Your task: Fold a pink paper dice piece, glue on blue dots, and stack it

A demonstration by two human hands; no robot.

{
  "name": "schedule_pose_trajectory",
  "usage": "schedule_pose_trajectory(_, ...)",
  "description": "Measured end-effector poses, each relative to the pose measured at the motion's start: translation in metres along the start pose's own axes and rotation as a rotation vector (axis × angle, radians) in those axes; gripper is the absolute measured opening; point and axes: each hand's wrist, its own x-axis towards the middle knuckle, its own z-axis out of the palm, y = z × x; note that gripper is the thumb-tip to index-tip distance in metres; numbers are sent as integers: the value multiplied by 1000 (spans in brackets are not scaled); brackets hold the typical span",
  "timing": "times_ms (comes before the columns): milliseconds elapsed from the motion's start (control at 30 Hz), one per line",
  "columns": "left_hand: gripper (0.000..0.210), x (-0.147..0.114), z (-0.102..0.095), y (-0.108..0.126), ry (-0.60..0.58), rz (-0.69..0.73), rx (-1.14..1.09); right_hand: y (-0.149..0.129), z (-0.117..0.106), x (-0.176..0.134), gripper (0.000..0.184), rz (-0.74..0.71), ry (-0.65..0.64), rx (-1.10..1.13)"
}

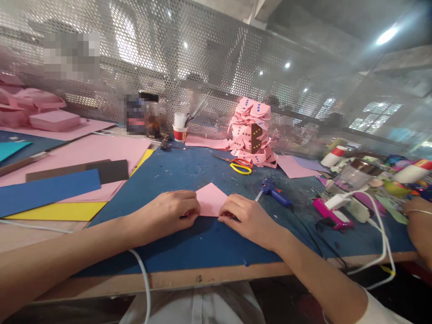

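Note:
A pink sheet of paper [212, 201] lies on the blue tabletop in front of me, its far edge rising to a point like a triangle. My left hand [178, 208] pinches its left corner between curled fingers. At the right corner, my right hand [242, 217] grips the near edge with thumb and fingers closed. Both hands partly cover the sheet's sides. Beyond the right hand rests a blue glue gun [275, 192], and scissors [242, 166] with red and yellow handles lie farther back.
Pink folded pieces with coloured dots [251, 132] are stacked at the back. Blue [50, 191] and dark strips [113, 172] lie on pink sheets at left. A magenta power strip [332, 213] with white cables stands right, near another person's arm [419, 229]. Perforated metal panels border the back.

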Motion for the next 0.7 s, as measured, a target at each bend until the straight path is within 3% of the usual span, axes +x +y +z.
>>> schedule_pose_trajectory(700, 19, -1, -9, -5, -69, -51, -95, 0, -4, -4, 12, 1, -13, 13)
